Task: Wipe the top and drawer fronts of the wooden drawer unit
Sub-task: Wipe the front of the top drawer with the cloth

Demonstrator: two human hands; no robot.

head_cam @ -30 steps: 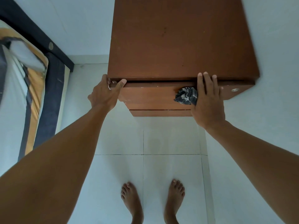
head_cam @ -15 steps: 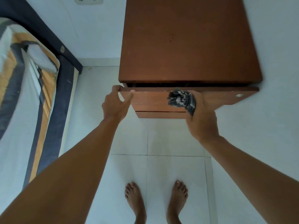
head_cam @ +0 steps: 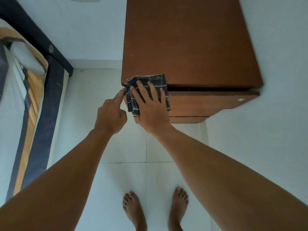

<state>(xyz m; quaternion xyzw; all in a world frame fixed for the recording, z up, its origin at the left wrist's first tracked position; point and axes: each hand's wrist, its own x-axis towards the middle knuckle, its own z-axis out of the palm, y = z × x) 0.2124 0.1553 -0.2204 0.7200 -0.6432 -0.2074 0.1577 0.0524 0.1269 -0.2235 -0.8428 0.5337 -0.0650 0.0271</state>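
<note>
The brown wooden drawer unit [head_cam: 188, 44] stands against the white wall in front of me. Its top drawer [head_cam: 210, 100] is pulled out a little, leaving a dark gap under the top. A dark checked cloth [head_cam: 150, 80] lies spread over the unit's front left corner, hanging onto the drawer front. My right hand [head_cam: 150, 105] presses flat on the cloth with fingers apart. My left hand [head_cam: 111, 114] pinches the cloth's left edge with its fingertips.
A bed with a striped orange, grey and dark blue mattress [head_cam: 30, 100] runs along the left. White floor tiles [head_cam: 116, 147] lie between bed and unit. My bare feet [head_cam: 155, 209] stand on the tiles below. A round silver fitting [head_cam: 241, 100] sits at the drawer's right end.
The cloth was bunched in my right hand against the drawer front; now it lies spread over the left corner. Both hands moved left, and my left hand left the drawer edge for the cloth.
</note>
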